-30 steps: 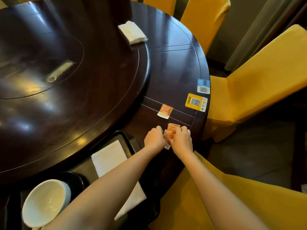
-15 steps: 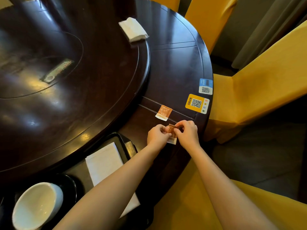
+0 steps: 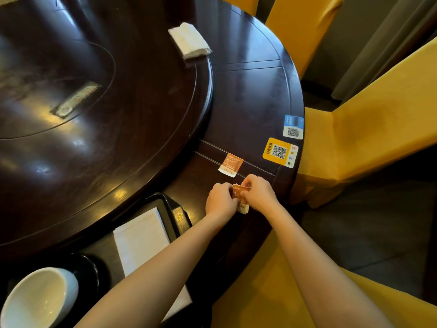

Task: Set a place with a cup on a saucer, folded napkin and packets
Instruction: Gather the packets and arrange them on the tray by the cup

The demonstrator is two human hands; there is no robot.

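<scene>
Left hand [image 3: 221, 201] and right hand [image 3: 259, 194] meet, each pinching the held packets [image 3: 240, 192] over the dark table [image 3: 248, 102]. A second ago these were fanned, and now they sit squared in one stack, probably ready to lay down. Their long axis runs 12 to 6, white end nearest the person. At 11 o'clock lies the laid packet [image 3: 230, 164], orange end toward 1.

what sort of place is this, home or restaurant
Probably a restaurant, perhaps a private dining room: a large round dark table with a raised turntable in its middle, QR code stickers near its edge, and yellow-covered chairs around it.
</scene>
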